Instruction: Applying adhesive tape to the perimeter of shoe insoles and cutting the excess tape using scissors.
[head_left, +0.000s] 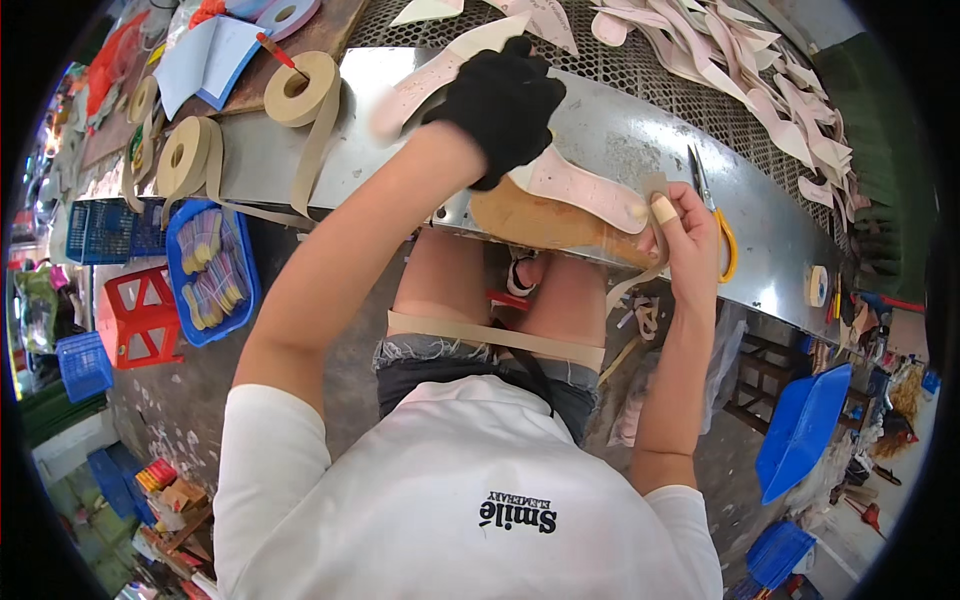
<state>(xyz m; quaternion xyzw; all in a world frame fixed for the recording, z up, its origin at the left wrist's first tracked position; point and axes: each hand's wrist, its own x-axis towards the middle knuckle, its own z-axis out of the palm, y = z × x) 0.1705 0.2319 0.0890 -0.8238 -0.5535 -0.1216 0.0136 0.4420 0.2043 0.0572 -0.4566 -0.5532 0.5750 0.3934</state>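
Observation:
My left hand, in a black glove, is curled over the metal worktop, its fingers mostly hidden. It overlaps the upper end of a pale pink insole-shaped piece, which lies on a brown board at the table's near edge. A second such piece, blurred at one end, runs beside and behind the glove. At the near piece's right end my bare right hand pinches a beige tape strip. A finger wrap circles its thumb. The strip trails down toward my lap. Scissors with orange handles lie just right of that hand.
Two tape rolls stand on the left, a red-handled tool in one. Many pale cut pieces pile on black mesh at the far right. Below the table's left end hangs a blue basket near a red stool.

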